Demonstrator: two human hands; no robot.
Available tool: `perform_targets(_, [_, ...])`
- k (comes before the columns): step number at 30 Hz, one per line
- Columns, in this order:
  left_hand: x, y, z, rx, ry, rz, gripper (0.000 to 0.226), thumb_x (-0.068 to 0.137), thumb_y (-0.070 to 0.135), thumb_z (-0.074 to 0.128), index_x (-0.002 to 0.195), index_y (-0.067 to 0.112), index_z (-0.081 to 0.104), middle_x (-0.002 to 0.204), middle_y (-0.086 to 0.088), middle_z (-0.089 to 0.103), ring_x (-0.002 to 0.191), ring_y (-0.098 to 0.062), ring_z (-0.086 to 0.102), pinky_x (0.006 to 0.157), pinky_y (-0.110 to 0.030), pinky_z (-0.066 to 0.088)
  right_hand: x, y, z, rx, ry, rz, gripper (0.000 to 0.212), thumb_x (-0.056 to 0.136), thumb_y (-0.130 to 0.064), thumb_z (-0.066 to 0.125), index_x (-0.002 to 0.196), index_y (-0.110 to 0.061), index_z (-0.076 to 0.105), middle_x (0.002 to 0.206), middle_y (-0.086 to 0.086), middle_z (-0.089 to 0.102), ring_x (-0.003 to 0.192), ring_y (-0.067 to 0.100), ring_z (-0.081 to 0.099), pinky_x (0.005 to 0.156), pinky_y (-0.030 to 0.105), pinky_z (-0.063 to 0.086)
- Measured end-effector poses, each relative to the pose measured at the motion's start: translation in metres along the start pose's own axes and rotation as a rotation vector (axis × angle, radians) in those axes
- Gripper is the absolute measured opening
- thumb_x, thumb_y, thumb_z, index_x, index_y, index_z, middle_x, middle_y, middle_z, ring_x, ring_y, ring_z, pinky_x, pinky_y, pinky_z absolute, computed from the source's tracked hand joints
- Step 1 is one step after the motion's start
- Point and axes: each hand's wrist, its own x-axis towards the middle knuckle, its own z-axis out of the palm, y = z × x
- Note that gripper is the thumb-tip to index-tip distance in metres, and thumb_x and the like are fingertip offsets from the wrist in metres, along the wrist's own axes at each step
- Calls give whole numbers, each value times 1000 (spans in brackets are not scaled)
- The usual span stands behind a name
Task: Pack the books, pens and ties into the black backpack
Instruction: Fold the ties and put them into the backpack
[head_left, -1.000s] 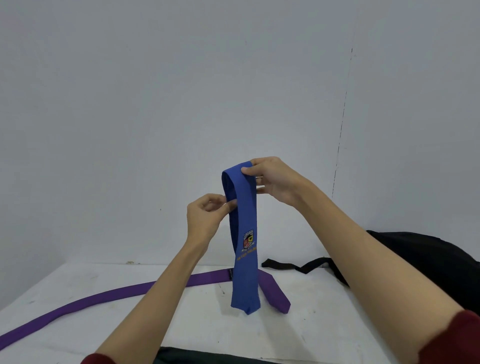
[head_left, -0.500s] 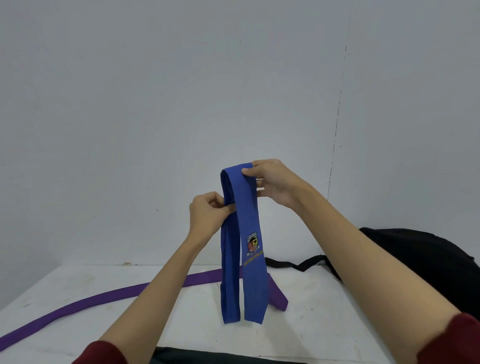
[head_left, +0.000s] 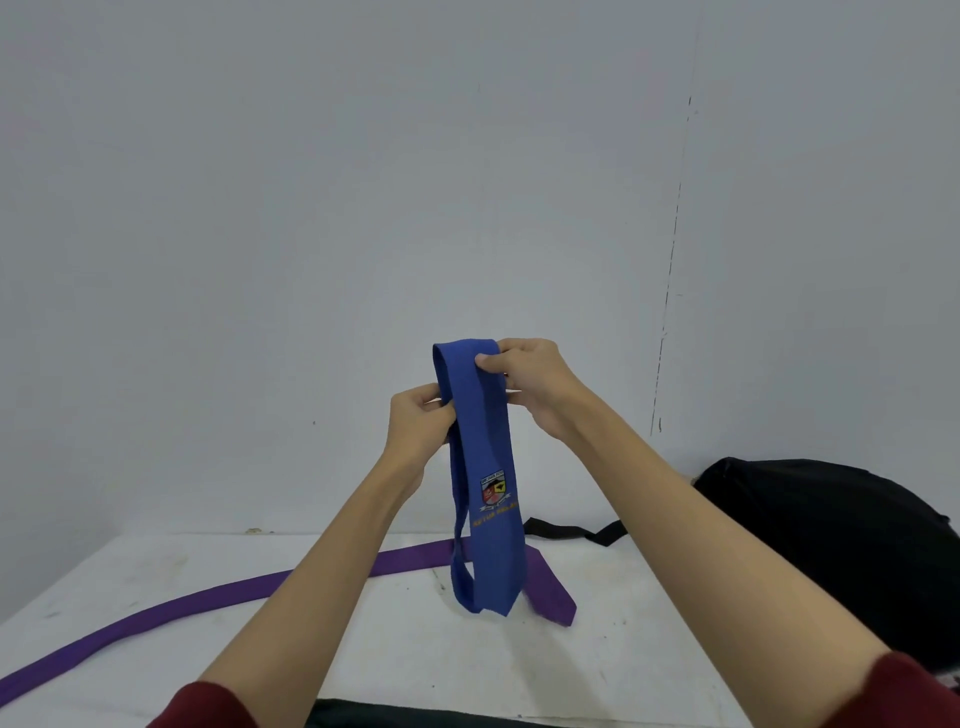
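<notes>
While the backpack (head_left: 841, 540) lies at right, its contents hidden, we hold the folded blue tie (head_left: 480, 467) mid-frame, left hand (head_left: 418, 421) and right hand (head_left: 530, 382) both pinching it.

Folded blue tie (head_left: 485, 467) hangs above flat purple tie (head_left: 156, 616).

One tie (head_left: 480, 467) hangs above the table (head_left: 623, 649); another tie (head_left: 208, 603) lies behind it; backpack (head_left: 841, 530) right.

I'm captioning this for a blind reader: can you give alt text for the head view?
Both hands, left hand and right hand, pinch a folded blue tie upright above a white table. A purple tie lies behind it, a black backpack at right.
</notes>
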Motion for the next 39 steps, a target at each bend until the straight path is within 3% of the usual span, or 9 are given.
perform_targets(3, [1, 2, -3, -8, -1, -9, 12, 89, 7, 61, 100, 7, 67, 96, -14, 71, 90, -34, 67, 81, -45, 56, -2, 2, 3, 1, 43, 17, 9, 91, -8, 59, 98, -5, 62, 102, 8, 65, 88, 20, 59, 66, 25, 50])
perform_targets(9, [4, 7, -7, -52, -5, -9, 20, 90, 6, 59, 110, 5, 65, 98, -12, 70, 87, -28, 67, 75, -35, 58, -7, 7, 6, -8, 52, 54, 7, 91, -8, 59, 96, -5, 63, 95, 3, 64, 74, 9, 57, 59, 20, 45])
perform_targets(12, [5, 10, -9, -62, -22, -5, 19, 91, 6, 58, 109, 7, 65, 94, -8, 70, 82, -24, 68, 72, -31, 58, -9, 8, 6, 2, 45, 62, 7, 90, -8, 60, 96, -6, 63, 96, 3, 64, 76, 11, 58, 60, 21, 45])
perform_targets(15, [6, 10, -11, -87, -37, -14, 17, 91, 5, 57, 106, 8, 64, 90, -6, 70, 77, -21, 68, 67, -28, 58, -11, 7, 8, -16, 49, 47, 7, 89, -7, 61, 83, -11, 61, 91, 1, 63, 75, 11, 56, 62, 21, 44])
perform_targets(27, [5, 14, -19, -165, -141, -71, 21, 94, 6, 52, 112, 3, 63, 96, -8, 70, 81, -19, 68, 68, -25, 59, -15, 8, 10, -15, 94, 29, 16, 88, -9, 63, 75, -14, 55, 80, -6, 59, 70, 4, 54, 53, 16, 37])
perform_targets(34, [4, 16, -18, -168, -251, -71, 27, 98, 9, 45, 115, -4, 61, 103, -12, 70, 86, -19, 69, 78, -29, 58, -10, 12, 12, 19, 156, 21, 18, 85, -5, 65, 74, -13, 53, 91, 5, 63, 83, 19, 57, 62, 22, 45])
perform_targets(37, [3, 18, -16, -166, -264, -68, 31, 101, 13, 39, 119, -3, 59, 108, -14, 68, 90, -21, 68, 79, -30, 58, -9, 12, 11, 43, 209, 7, 16, 82, -2, 66, 83, -14, 57, 86, 2, 64, 79, 16, 58, 63, 24, 48])
perform_targets(39, [1, 21, -14, -181, -248, -78, 36, 103, 21, 33, 121, 1, 56, 109, -13, 66, 94, -23, 66, 81, -32, 56, -8, 12, 11, 78, 205, 7, 28, 79, 1, 66, 99, -17, 59, 96, 6, 68, 87, 19, 63, 72, 29, 52])
